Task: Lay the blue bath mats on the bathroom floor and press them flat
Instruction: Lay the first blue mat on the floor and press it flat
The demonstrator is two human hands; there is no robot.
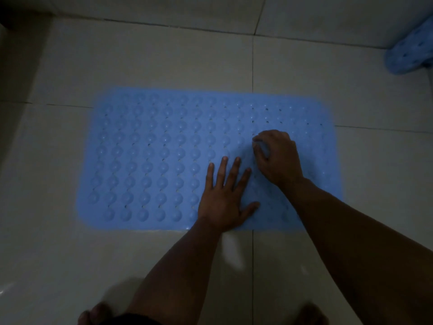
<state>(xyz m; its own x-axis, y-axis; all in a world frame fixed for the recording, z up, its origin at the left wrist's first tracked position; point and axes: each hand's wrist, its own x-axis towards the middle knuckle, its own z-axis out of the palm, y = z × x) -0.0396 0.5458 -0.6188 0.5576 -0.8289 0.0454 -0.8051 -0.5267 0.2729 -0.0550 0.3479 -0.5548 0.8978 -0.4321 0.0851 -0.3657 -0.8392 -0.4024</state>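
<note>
Currently, one blue bath mat (150, 160) lies spread on the tiled floor (70, 254); a second mat (408, 51) at 2 o'clock waits unlaid, so the task appears about half done. The left hand (226, 198) presses flat, fingers straight. At its 1 o'clock, the right hand (276, 156) has curled fingers on the mat; whether this grip pinches cannot be told.

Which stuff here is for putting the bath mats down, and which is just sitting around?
For the job:
- flat blue bumpy rubber bath mat
- second blue bath mat, curled up in the far right corner
- left hand, pressing flat
- right hand, fingers curled
- pale tiled floor

Just there:
- nothing else clearly visible
</note>
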